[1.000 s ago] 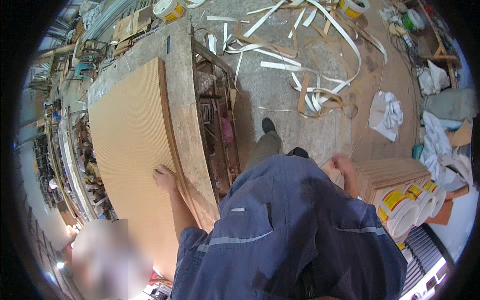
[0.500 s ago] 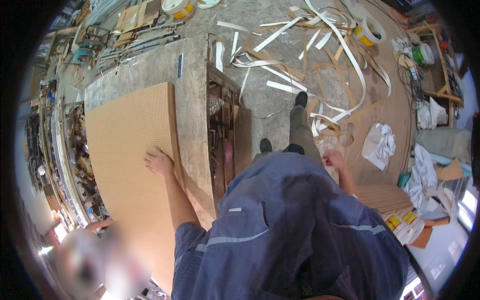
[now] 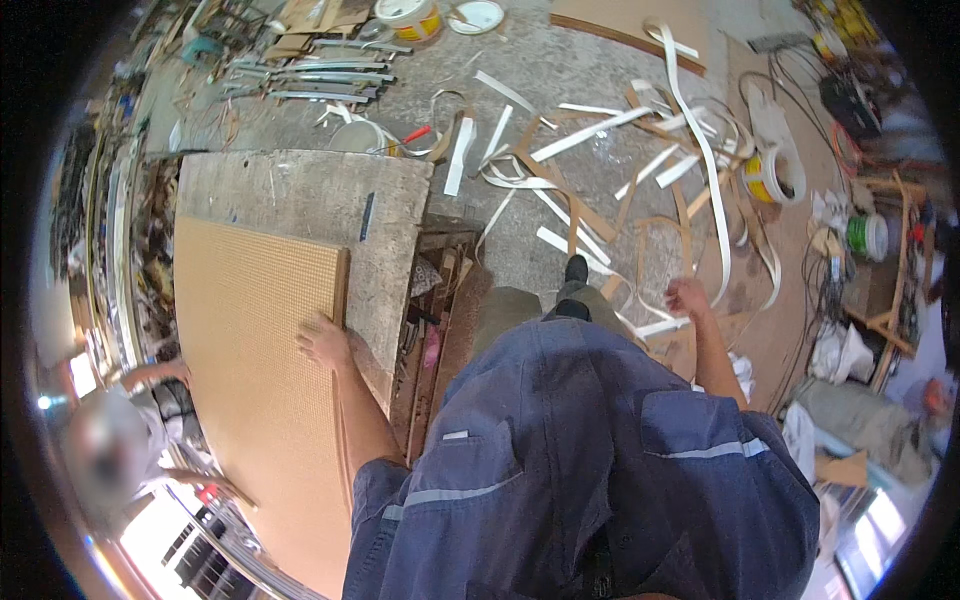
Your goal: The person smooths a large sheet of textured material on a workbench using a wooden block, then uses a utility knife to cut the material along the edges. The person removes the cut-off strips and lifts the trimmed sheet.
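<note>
Presently the left hand [image 3: 325,343] is resting on a thick tan panel with a gridded surface [image 3: 255,330], fingers loosely spread near its right edge. Panel is lying beneath and left of them, on a worn grey workbench [image 3: 300,185]. Right hand [image 3: 688,298] is hanging mid-air, fingers curling; cannot tell whether pinching anything. Long white strips [image 3: 590,134] are lying beyond those fingers.

From my end, I see workshop: scuffed workbench [image 3: 300,185], white and brown strips [image 3: 590,134] strewn over grey floor [image 3: 520,250], long bars [image 3: 320,97], plastic buckets [image 3: 420,28].
</note>
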A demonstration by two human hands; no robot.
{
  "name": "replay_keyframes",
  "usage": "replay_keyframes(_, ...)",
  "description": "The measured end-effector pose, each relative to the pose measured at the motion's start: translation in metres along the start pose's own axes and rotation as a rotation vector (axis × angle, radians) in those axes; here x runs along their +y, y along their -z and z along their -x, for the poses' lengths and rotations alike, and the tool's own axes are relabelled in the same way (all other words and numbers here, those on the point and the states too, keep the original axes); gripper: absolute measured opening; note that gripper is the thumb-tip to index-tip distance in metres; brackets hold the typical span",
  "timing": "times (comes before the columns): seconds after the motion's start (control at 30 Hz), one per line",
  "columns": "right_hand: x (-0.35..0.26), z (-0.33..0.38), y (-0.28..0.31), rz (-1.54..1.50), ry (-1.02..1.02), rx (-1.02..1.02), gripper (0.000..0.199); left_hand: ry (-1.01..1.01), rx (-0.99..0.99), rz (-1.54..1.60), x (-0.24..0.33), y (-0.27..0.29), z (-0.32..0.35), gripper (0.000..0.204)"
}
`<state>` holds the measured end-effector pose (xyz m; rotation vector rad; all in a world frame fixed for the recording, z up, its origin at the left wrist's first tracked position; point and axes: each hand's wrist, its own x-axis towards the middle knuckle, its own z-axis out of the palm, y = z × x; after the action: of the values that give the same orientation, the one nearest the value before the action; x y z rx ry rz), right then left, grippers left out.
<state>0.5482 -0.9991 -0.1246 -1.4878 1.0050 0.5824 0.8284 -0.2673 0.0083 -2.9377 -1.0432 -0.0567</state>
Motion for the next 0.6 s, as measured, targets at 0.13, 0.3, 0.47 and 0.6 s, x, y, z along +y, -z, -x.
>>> replay_keyframes(0.13,-0.189,-0.028,-0.009,-0.011,0.158,0.074,0.023,0.097,0.014,-0.057,0.023,-0.004,0.0,0.077)
replay_keyframes(0.3,-0.305,-0.061,-0.076,0.101,0.238,0.036,0.024,0.174,0.109,-0.071,0.057,0.009,0.01,0.072)
replay_keyframes(0.47,-0.327,-0.079,-0.146,0.383,0.18,-0.177,0.021,0.197,0.128,-0.037,0.067,0.017,0.014,0.067)
replay_keyframes(0.6,-0.339,-0.094,-0.173,0.673,0.303,-0.253,0.021,0.203,0.118,-0.072,0.063,0.018,0.01,0.067)
